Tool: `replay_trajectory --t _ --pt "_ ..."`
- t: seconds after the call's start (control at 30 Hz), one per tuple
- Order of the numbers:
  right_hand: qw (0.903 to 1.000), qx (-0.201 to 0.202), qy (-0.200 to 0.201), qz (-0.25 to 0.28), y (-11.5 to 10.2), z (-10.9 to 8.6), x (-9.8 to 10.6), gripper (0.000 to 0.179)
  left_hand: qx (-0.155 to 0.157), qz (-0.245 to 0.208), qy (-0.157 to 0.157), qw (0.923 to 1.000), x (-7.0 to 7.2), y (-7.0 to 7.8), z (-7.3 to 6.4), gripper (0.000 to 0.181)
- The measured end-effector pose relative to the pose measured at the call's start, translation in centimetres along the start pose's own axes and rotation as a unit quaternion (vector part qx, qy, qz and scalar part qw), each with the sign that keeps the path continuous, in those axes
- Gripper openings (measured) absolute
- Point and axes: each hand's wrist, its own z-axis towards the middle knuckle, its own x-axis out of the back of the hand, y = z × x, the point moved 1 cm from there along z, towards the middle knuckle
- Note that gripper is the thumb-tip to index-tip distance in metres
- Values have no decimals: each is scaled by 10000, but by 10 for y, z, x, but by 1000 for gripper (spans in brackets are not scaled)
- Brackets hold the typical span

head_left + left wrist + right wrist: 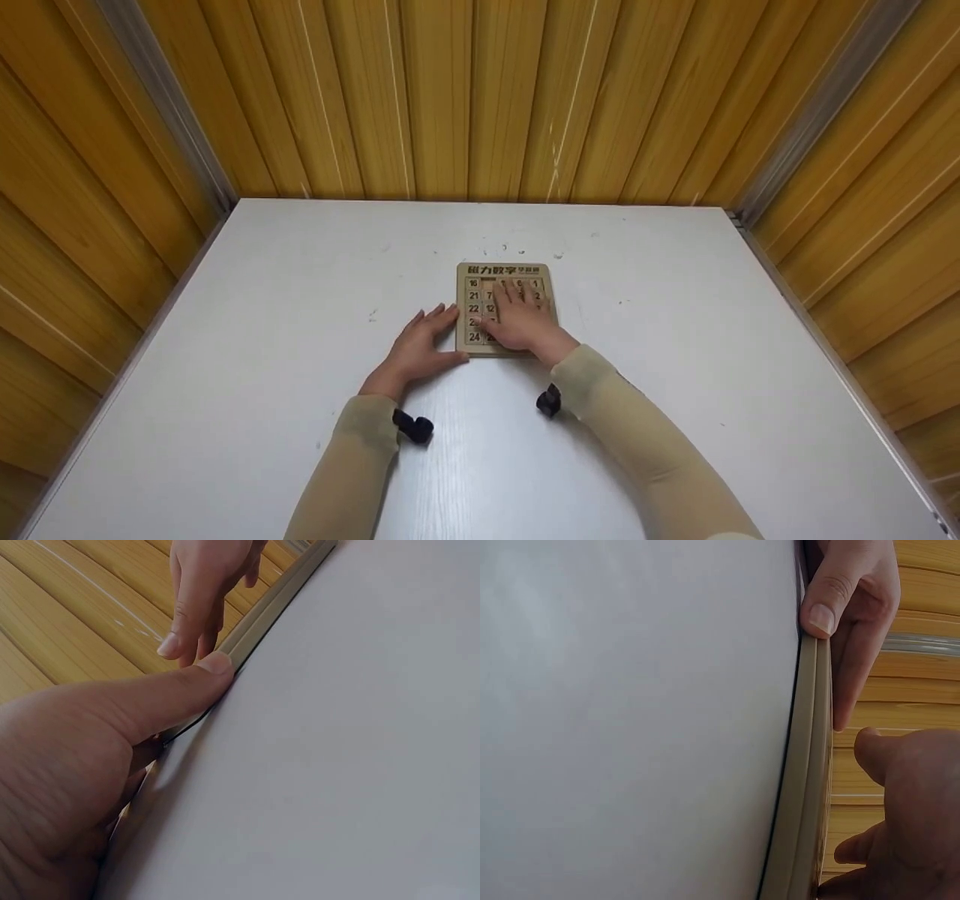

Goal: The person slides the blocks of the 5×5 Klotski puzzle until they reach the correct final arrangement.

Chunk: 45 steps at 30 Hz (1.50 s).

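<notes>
A beige sliding number puzzle with numbered square tiles lies flat on the white table, dark lettering along its top. My left hand holds its lower left corner, thumb at the bottom edge and fingers along the left side. Over the tiles spreads my right hand, fingers fairly straight and pointing away from me, covering much of the middle and right columns. An open slot shows in the top row. In the left wrist view, the left thumb presses the puzzle's edge. The right wrist view shows the puzzle's layered side.
The white table has small dark scuffs beyond the puzzle. Yellow wood-look panels stand behind it and at both sides, with grey metal posts at the back corners. A small black camera sits on the left wrist, another on the right.
</notes>
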Motion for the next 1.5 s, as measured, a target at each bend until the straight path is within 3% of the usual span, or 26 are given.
replay_trajectory --t 0.47,1.0,1.5 --pt "9997 195 -162 -1 -18 6 -6 91 -127 44 31 9999 1 -1 0 88" --pt "9990 -261 151 324 13 -4 6 90 -149 48 16 9999 1 0 0 90" --pt "9998 -164 18 68 -1 0 -1 89 -125 61 37 9999 0 -2 1 89"
